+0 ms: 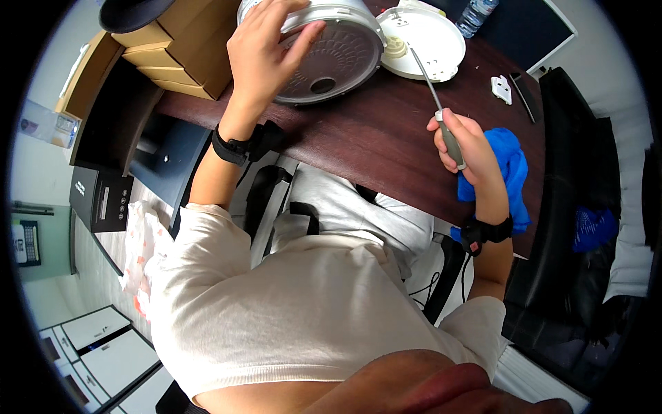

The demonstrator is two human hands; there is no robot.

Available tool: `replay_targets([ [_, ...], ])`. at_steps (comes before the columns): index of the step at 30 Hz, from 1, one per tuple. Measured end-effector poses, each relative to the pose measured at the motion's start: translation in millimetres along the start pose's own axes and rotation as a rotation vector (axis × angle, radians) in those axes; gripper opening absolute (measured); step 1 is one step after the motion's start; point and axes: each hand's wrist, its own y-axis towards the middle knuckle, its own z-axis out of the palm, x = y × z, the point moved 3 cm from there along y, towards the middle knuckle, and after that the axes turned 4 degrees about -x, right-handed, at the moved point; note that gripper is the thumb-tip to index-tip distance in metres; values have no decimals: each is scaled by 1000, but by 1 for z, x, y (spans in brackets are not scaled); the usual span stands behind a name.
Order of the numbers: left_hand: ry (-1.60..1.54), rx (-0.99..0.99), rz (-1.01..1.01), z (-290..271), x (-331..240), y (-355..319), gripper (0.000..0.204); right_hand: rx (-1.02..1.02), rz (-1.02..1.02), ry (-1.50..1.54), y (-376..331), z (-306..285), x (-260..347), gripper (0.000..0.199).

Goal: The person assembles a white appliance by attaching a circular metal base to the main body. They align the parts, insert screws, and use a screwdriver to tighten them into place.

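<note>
A round white appliance (pixel 378 27) with a dark, vented round face lies tipped on its side at the top of the view; its kind is not plain. My left hand (pixel 262 58) grips its left edge, thumb along the rim and fingers over the white side. In my right hand (pixel 472 145) is a screwdriver (pixel 450 141), its grey-green handle wrapped by my fingers. The long metal shaft points up and left across a white round cover (pixel 434 45) lying beside the appliance. Whether the tip touches the cover I cannot tell.
The dark brown table (pixel 345 138) also bears a blue cloth (pixel 507 165) by my right wrist, a small white part (pixel 501 90), a dark flat phone-like thing (pixel 524 96) and a water bottle (pixel 476 17). Cardboard boxes (pixel 176 52) stand left. A black couch (pixel 562 207) is at right.
</note>
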Motion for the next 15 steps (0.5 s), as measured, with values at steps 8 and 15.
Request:
replay_targets([
  [8, -204, 170, 25, -17, 32, -9, 40, 4, -64, -115, 7, 4, -5, 37],
  [15, -248, 202, -68, -37, 59, -31, 54, -21, -54, -194, 3, 5, -10, 31],
])
